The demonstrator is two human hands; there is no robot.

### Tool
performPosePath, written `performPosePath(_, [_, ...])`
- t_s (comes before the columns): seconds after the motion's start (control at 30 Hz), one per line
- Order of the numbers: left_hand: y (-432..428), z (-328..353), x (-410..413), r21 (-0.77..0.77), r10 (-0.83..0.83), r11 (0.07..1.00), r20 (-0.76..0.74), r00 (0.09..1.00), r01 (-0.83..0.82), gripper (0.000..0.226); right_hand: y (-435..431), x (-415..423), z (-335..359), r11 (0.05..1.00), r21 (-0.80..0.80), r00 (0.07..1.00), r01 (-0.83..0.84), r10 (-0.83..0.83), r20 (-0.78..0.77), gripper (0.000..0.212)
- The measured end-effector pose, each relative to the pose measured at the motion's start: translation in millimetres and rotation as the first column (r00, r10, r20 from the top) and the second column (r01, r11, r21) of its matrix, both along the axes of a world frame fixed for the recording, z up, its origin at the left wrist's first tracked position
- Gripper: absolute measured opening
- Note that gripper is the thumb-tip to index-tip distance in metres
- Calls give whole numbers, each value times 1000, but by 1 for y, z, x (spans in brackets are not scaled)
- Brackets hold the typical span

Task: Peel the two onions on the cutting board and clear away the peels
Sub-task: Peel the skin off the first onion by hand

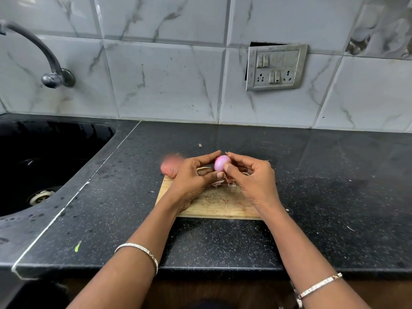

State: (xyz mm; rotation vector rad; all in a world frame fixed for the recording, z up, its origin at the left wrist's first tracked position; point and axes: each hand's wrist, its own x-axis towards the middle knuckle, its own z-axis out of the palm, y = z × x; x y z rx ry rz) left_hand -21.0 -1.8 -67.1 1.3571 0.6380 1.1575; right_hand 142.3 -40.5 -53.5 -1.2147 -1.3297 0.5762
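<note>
Onions: a peeled onion, pink and glossy, is held just above the far part of the cutting board; the second onion, blurred and with its reddish skin on, sits at the board's far left corner, just beside the left hand.
Left grip: the left hand pinches the peeled onion from the left, forefinger curled over its top and thumb beneath; a ring shows on one finger.
Right grip: the right hand pinches it from the right, thumb tip on the near side and forefinger curved over the top.
Peels: pale and reddish peels lie heaped on the board beneath the hands.
Board: wooden, flecked with small bits.
Surface: the black speckled surface carries the board; one tiny scrap lies beyond it.
Around: a dark sink at left, a tap above it, and a switch panel on the tiled wall.
</note>
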Motion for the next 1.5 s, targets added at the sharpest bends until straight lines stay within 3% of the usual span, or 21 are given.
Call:
performPosePath(0.2, [-1,1,-1,30,18,999,-47,999,-17,53,1,2,-1,1000,-7,999,26,-26,20,30])
performPosePath(0.4, [-2,2,-1,61,58,997,-59,997,-54,46,-4,-1,1,1000,-19,999,-21,20,-42,50])
performPosePath(0.57, [-3,1,0,73,130,990,-78,988,-125,45,-4,-3,1,999,31,1000,-15,15,-16,23])
performPosePath(0.7, [-2,1,-1,91,171,983,-88,981,-163,49,-1,0,0,1000,15,999,-20,20,-30,14])
performPosePath(0.87, [-4,1,-1,97,119,989,-55,991,-114,52,3,5,-5,1000,-2,996,-5,4,-89,6])
performPosePath(0.97, [-4,2,0,96,56,994,-42,998,-52,54,3,1,-4,999,19,1000,27,-26,-13,2])
performPosePath(1.07, [-5,2,1,69,13,998,-17,1000,-12,46,3,-2,-4,997,43,993,62,-66,93,8])
performPosePath(1.3, [-3,2,1,29,-24,999,-21,999,25,40,3,1,-4,995,56,995,88,-91,51,9])
performPosePath(1.43, [-3,2,1,5,-22,1000,9,1000,22,40,-1,0,-2,989,71,975,130,-141,170,31])
performPosePath(1.5, [-3,2,1,-1,-10,1000,17,1000,10,40,-3,-1,1,988,103,980,114,-129,155,30])
